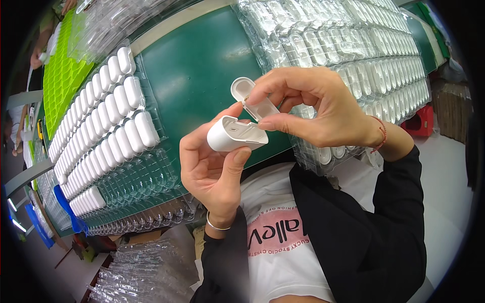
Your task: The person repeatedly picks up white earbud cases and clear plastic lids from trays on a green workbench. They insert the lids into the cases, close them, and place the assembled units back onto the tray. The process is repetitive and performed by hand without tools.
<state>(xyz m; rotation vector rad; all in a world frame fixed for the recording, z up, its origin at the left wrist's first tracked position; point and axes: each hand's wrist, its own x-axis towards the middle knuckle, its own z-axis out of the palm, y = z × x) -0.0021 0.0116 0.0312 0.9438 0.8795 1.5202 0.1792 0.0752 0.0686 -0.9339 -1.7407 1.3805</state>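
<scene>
Over the green work surface [199, 65] my left hand [212, 174] grips a glossy white, rounded case shell [222, 139], like the body of an earbud case. The shell's opening faces up and right, showing a hollow inside. My right hand [313, 108] pinches a small white lid-like piece [243, 88] between thumb and fingers, just above the shell's rim. Part of this piece is behind my fingers, and I cannot tell whether it touches the shell. To the left, clear plastic trays hold rows of white rounded shells [121, 103].
Clear trays [353, 50] with rows of white oval pieces cover the right side. An unfilled clear tray section [156, 171] lies near the front left. Lime-green trays [63, 70] stand farther left, a red bin [420, 121] at right. Another person's hand [36, 58] shows far left.
</scene>
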